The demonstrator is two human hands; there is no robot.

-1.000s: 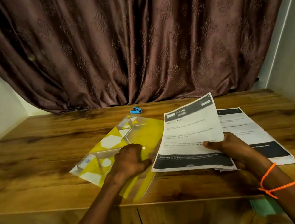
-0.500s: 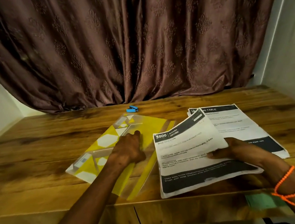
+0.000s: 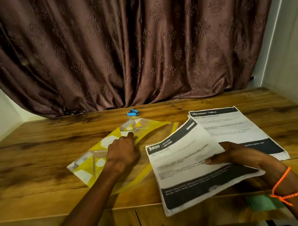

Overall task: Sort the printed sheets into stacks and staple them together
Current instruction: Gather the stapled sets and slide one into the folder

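Since a second ago the right hand [image 3: 237,155] has lowered its sheets [image 3: 191,167] from a raised tilt down toward the near edge of the wooden table [image 3: 35,172], and the left hand [image 3: 123,153] has slid farther up the yellow folder [image 3: 92,158], its forefinger now stretched toward the folder's far end.

That right hand grips the sheets by their right-hand edge, thumb on top and fingers underneath. Headed "$800", they run with their long axis from the near table edge away toward the far right, the dark header band at the far end and a dark footer band hanging a little over the table's front edge. Their far right corner overlaps a second stack of papers [image 3: 242,126], headed "DRESSING TABLE", which lies flat on the table to the right with its long axis running away from the person and its header at the far end.

Fingers loosely curled and forefinger extended, the left hand presses down on the folder; it grasps nothing. Long and clear-fronted, the folder lies diagonally, near left to far right.

A small blue stapler [image 3: 132,113] sits well beyond the folder, near the brown curtain [image 3: 132,46], untouched. An orange cord bracelet [image 3: 285,188] circles the right wrist.
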